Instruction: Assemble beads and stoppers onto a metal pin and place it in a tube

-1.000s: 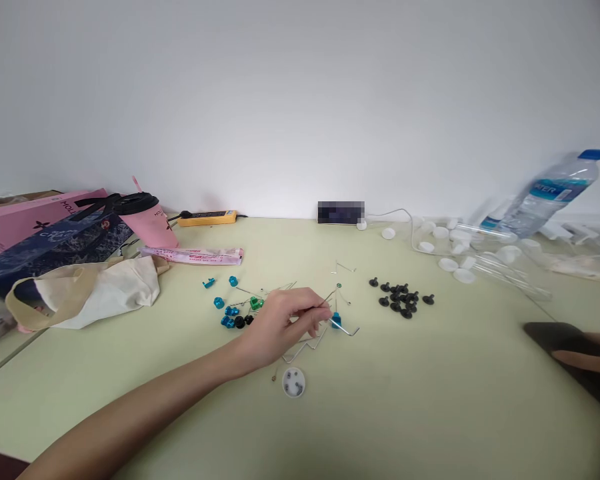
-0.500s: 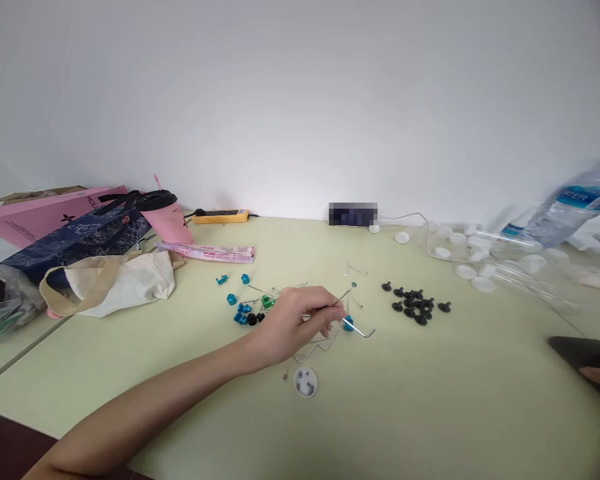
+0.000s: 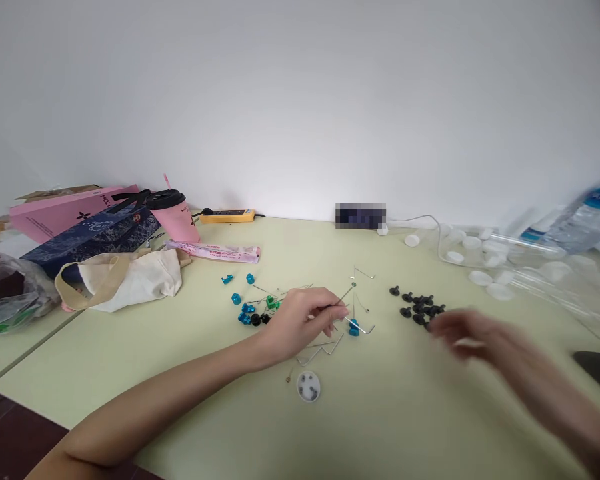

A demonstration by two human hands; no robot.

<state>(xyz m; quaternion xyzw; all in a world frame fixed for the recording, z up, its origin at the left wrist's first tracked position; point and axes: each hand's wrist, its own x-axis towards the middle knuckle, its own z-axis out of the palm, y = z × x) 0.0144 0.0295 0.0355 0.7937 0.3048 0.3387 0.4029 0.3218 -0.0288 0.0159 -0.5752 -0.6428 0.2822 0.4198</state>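
One bent metal rod (image 3: pixel 362 329) is pinched in the left hand (image 3: pixel 307 320), left of the black pieces (image 3: pixel 420 307); beside them, the right hand's (image 3: pixel 473 340) grip is too blurred to tell

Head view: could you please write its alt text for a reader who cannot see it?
The left hand pinches a thin bent metal rod over a pale green table. The right hand, blurred, is near small black parts.

We face a plain, pale grey-white wall (image 3: pixel 260 100), brightest around its lower middle, rising behind a smooth, pale yellow-green tabletop (image 3: pixel 220 427) crossed at left by a dark seam, as dark reddish-brown floor (image 3: pixel 25 443) shows below its near-left edge.
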